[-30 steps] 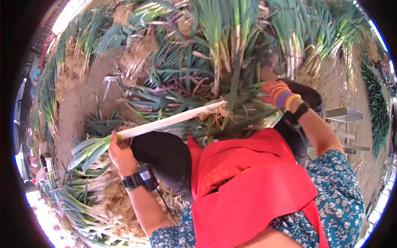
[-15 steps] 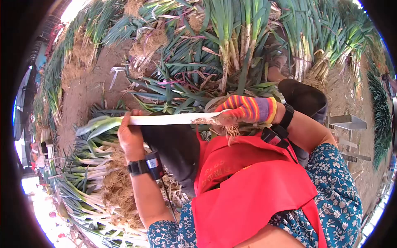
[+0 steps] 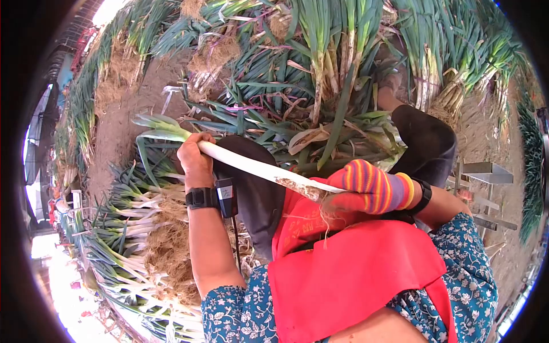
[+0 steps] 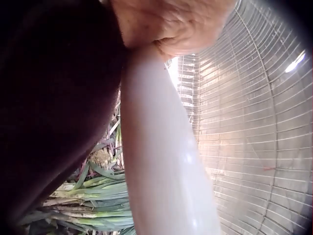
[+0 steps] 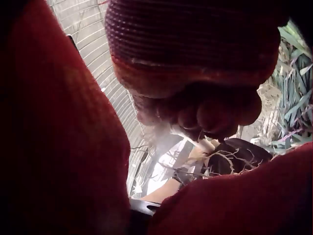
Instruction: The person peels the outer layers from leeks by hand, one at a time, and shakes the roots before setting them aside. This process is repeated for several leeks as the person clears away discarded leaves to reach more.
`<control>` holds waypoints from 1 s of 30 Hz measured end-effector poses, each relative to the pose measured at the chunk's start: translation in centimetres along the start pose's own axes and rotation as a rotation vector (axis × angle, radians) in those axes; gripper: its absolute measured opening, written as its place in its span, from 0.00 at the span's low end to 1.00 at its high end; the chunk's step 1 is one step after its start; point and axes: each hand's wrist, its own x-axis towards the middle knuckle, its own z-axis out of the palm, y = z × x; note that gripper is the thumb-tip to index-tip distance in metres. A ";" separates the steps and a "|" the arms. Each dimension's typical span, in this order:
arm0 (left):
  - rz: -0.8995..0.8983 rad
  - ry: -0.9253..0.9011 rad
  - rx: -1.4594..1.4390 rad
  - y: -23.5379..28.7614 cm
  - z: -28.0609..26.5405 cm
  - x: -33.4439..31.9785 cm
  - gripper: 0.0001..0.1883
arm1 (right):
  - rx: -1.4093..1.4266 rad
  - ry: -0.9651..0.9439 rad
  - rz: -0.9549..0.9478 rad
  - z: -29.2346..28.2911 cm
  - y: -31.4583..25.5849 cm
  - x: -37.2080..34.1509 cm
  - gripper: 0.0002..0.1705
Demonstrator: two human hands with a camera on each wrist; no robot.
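Head view, which I watch from far away, shows a pile of leeks at the lower left, with lots of brown, hairy roots. Next, up and to the right, a person's bare left hand grips one long leek near the spot where its green leaves meet the white stalk. Left wrist view shows me the smooth white stalk coming out of that hand. Below the hand, a small dark box sits on the wrist. The leek slants down to the right, across in front of a dark trouser leg. Farther right, near the top, a tall bunch of leeks stands up. Then comes the right hand in a stripy glove, its fingers curled around the root end of the leek. Right wrist view is dark, but I see bent fingers and thin, stringy roots beside them. Under the glove is a red apron. On the far right stands a shiny metal frame.
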 end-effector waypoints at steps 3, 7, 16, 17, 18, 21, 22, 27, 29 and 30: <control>0.013 0.068 0.070 0.1 -1.7 0.3 0.02 | 0.031 -0.002 -0.045 -1.9 -1.4 -4.2 0.12; 0.017 0.124 0.105 -0.3 -2.9 2.1 0.03 | 0.413 0.244 0.303 -6.6 1.1 -8.5 0.18; 0.335 0.144 -0.175 -0.9 3.5 -4.0 0.04 | -0.868 0.278 0.038 -3.0 -2.9 1.1 0.40; 0.337 0.163 -0.166 -0.3 4.7 -5.0 0.04 | -0.958 0.252 0.071 -1.3 -2.7 1.4 0.39; 0.340 0.154 -0.172 0.3 5.8 -6.0 0.04 | -1.052 0.225 0.099 0.2 -1.7 1.4 0.39; 0.367 -0.299 -0.265 2.1 6.0 -7.9 0.13 | -1.171 0.223 0.231 0.6 3.5 0.1 0.31; 0.380 -0.292 -0.266 2.9 5.7 -8.4 0.13 | -0.930 0.195 0.358 0.2 4.2 -0.1 0.29; 0.168 -0.566 -0.406 5.2 2.1 -7.6 0.17 | 0.313 -0.028 0.658 -3.1 1.4 -1.2 0.15; 0.150 -0.499 -0.395 5.0 1.3 -7.7 0.16 | 0.292 -0.036 0.716 -3.5 1.4 -1.3 0.16; 0.142 -0.513 -0.381 4.9 1.3 -8.0 0.15 | 0.283 -0.046 0.773 -3.6 1.5 -1.2 0.17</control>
